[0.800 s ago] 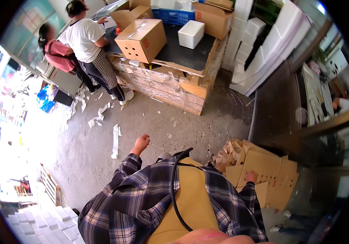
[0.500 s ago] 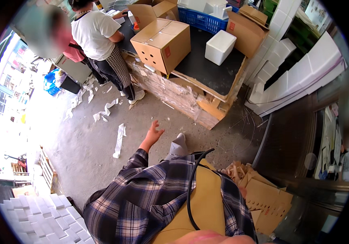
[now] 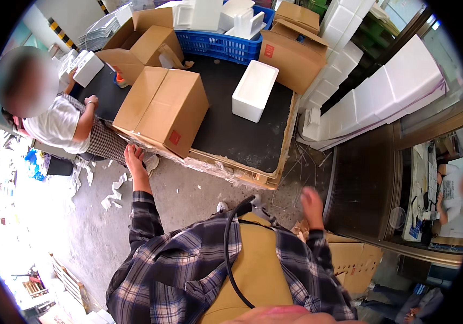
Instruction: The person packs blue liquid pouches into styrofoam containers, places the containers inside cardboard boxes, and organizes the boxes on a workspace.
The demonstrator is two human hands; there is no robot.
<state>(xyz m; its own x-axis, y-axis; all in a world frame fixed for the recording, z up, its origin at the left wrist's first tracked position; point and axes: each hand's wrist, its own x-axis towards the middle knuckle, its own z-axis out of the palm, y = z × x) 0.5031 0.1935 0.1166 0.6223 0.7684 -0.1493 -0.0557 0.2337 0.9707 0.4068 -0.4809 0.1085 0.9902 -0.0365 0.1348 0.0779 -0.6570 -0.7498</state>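
- Over on the worktop (image 3: 229, 148), the blue crate (image 3: 218, 48) is brimming with white foam pieces (image 3: 202, 15), several poking up above its rim.
- Just left of it, an open cardboard box (image 3: 158, 44) is spreading its flaps; its inside is lying in shadow, so I cannot tell what it is holding.
- To the crate's right, another cardboard box (image 3: 291, 62) is standing with raised flaps, a scrap of blue showing at its top.
- A white foam box (image 3: 254, 90) is sitting between that one and the big closed carton (image 3: 161, 110); I cannot tell whether it is wearing a lid.
- And here is the carton: top flaps meeting along a seam, contents hidden, its near lower edge lining up along the worktop's front edge.
- The left hand (image 3: 135, 160) is hovering right by that edge, fingers extended and a little apart, nothing showing in its grip; whether the fingertips are touching the cardboard, I cannot tell.
- The right hand (image 3: 312, 208) is blurring over the floor (image 3: 188, 189), well apart from the carton, which is lying up and to its left; I cannot tell how far open this hand is, and no object is showing in it.
- Near the right forearm, flattened cardboard (image 3: 356, 262) is lying low.
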